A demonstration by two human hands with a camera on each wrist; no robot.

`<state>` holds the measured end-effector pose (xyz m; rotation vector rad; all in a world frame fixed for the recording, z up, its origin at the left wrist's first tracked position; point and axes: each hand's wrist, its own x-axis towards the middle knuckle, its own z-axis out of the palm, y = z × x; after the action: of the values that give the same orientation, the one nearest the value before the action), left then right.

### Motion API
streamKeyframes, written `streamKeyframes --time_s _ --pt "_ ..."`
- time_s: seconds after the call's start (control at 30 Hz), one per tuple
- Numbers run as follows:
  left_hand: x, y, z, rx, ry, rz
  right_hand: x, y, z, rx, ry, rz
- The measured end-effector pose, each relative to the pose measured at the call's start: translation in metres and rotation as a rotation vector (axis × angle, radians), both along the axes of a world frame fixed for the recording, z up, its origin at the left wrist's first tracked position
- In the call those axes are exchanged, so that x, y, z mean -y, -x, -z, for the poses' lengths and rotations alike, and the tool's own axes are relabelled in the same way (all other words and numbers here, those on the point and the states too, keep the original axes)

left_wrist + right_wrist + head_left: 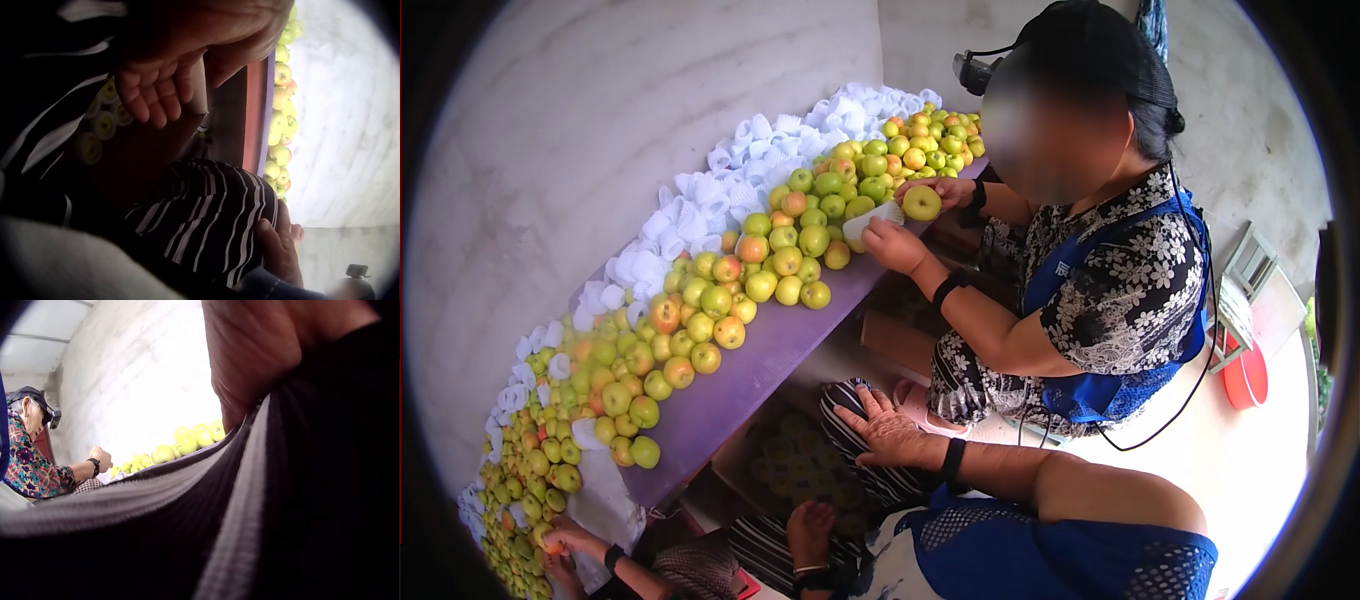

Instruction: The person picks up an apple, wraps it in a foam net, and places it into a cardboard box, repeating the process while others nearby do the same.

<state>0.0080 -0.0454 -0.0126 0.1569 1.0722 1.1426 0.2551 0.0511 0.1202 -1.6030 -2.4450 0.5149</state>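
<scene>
My right hand (885,430) rests on the knee of my black-and-white striped trousers (847,405), its fingers spread and holding nothing. In the right wrist view, the back of that hand (256,356) lies against the striped cloth. My left hand (808,535) hangs near my lap. Its fingers show loosely bent and bare in the left wrist view (162,81). Below it is a carton (156,147) with apples (103,125) in white foam nets, dim in shadow.
A purple-topped table (750,370) bears heaped yellow-green apples (700,290) and white foam nets (700,195) along the wall. Opposite, a person holds an apple (921,203) and a foam net (870,222). Another person's hand (578,538) is among apples at lower left. A red bucket (1246,375) stands right.
</scene>
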Motion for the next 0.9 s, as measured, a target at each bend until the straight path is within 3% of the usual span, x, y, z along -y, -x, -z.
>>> streamKeyframes --time_s 0.2,0.3,0.37,0.43,0.47,0.53,0.57,0.63,0.7,0.77,0.8,0.83,0.9 --pt "-0.003 0.003 0.003 0.048 0.022 -0.038 -0.001 0.002 -0.008 0.019 0.001 0.011" --pt "-0.001 0.0 0.002 0.035 0.012 -0.005 -0.019 -0.003 -0.026 0.07 0.115 0.002" --pt "-0.004 -0.001 0.007 -0.012 -0.012 0.037 -0.049 -0.018 -0.035 -0.184 0.141 -0.04" --pt "-0.004 0.005 0.021 0.0 -0.071 0.026 -0.063 -0.037 -0.066 -0.315 -0.009 0.12" --pt "-0.002 0.001 0.009 -0.001 -0.075 0.039 -0.062 -0.052 -0.085 -0.455 0.002 0.099" --pt "0.011 -0.008 -0.02 -0.475 -0.342 0.245 -0.065 -0.072 -0.073 -0.648 0.148 0.143" --pt "0.008 -0.008 -0.019 -0.474 -0.343 0.245 -0.062 -0.08 -0.065 -0.675 0.208 0.144" --pt "0.004 -0.009 -0.014 -0.225 -0.148 0.097 -0.049 -0.089 -0.047 -0.626 0.242 0.157" --pt "0.001 -0.011 -0.013 -0.193 -0.087 0.084 -0.044 -0.094 -0.032 -0.586 0.23 0.16" --pt "-0.004 0.0 0.001 -0.172 -0.028 0.078 -0.042 -0.095 -0.019 -0.477 0.162 0.459" --pt "-0.008 0.014 0.026 -0.049 -0.031 0.093 -0.045 -0.094 -0.004 -0.453 -0.001 0.557" --pt "-0.009 0.023 0.04 0.073 -0.035 0.105 -0.047 -0.093 0.008 -0.457 0.003 0.557" --pt "-0.007 0.014 0.022 0.008 -0.032 0.098 -0.046 -0.086 0.017 -0.661 0.193 0.167"
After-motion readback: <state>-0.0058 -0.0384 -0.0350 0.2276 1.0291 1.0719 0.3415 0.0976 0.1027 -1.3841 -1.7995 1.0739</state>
